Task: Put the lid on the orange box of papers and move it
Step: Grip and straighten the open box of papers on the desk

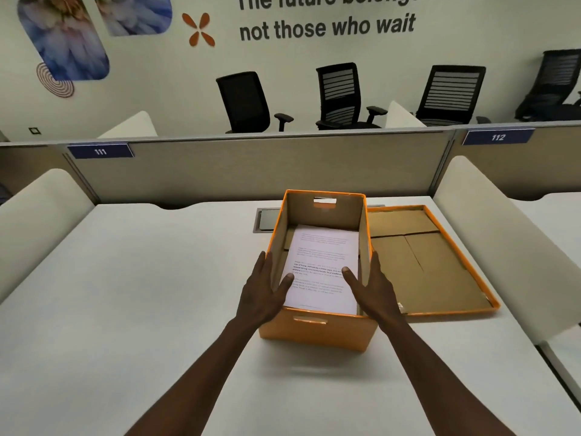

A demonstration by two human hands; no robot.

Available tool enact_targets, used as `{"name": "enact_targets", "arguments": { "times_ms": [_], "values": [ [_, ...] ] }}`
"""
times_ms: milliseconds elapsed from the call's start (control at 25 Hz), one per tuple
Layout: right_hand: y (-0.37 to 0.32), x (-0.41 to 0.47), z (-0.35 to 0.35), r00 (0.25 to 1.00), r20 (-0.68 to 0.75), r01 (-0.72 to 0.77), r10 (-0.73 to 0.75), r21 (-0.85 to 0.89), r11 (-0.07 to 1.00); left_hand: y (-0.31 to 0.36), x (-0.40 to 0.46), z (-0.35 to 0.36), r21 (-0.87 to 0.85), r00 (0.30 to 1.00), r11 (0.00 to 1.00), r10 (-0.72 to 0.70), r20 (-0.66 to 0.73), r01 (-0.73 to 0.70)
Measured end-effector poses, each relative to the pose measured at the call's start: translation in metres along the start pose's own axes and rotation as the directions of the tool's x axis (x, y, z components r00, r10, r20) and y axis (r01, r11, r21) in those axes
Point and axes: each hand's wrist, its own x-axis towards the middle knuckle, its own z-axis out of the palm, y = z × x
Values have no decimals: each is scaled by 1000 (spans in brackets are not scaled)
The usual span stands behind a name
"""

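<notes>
An open orange box stands in the middle of the white desk. Printed papers lie flat inside it. Its lid lies upside down on the desk, right beside the box, brown inside with an orange rim. My left hand grips the box's left wall, thumb inside over the papers, fingers outside. My right hand grips the right wall the same way.
A grey cable hatch sits in the desk behind the box. White side dividers flank the desk, a beige partition closes the back. Black office chairs stand beyond it.
</notes>
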Motion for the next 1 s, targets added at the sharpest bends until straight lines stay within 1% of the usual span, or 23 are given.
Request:
{"name": "enact_targets", "arguments": {
  "times_ms": [80, 200, 240, 280, 400, 480, 560, 600, 640, 760, 800, 1000],
  "values": [
    [1, 0, 0, 1000, -15, 10, -11, -33, 999, -2, -2, 3, -7, 1000, 1000, -3, -29, 3],
    [3, 0, 2, 999, -27, 28, -29, -52, 998, -2, -5, 2, -77, 998, 997, -9, -69, 3],
    [3, 0, 2, 999, -25, 29, -30, -50, 998, 0, -6, 1, -99, 998, 995, -15, -61, 9],
    [1, 0, 1, 999, -21, 27, -28, -39, 999, 1, -7, -1, -122, 999, 993, -14, -39, 9],
    [-2, -3, -3, 999, -40, 1, -2, -27, 1000, -3, -11, -12, -148, 996, 989, 2, 94, 12],
    [1, -11, -6, 997, -58, -47, 44, -47, 998, -14, -17, -20, -203, 982, 977, 93, 167, -58],
    [3, -21, -5, 996, 13, -92, 93, -88, 992, -22, -21, -28, -300, 966, 946, 184, 184, -123],
    [2, -26, -2, 994, 43, -97, 102, -106, 990, -22, -23, -30, -328, 965, 935, 198, 174, -133],
    [1, -31, 2, 994, 41, -96, 101, -108, 989, -22, -25, -33, -343, 968, 930, 196, 159, -132],
    [-7, -42, 15, 997, -45, -68, 66, -50, 996, -29, -34, -31, -376, 975, 917, 188, 115, -132],
    [-10, -44, 18, 998, -52, -45, 43, -38, 998, -35, -40, -30, -380, 980, 917, 174, 99, -124],
    [-36, -38, 45, 997, 48, 59, -56, -64, 996, -67, -62, -49, -336, 998, 940, 52, -41, -63]
  ]
}}
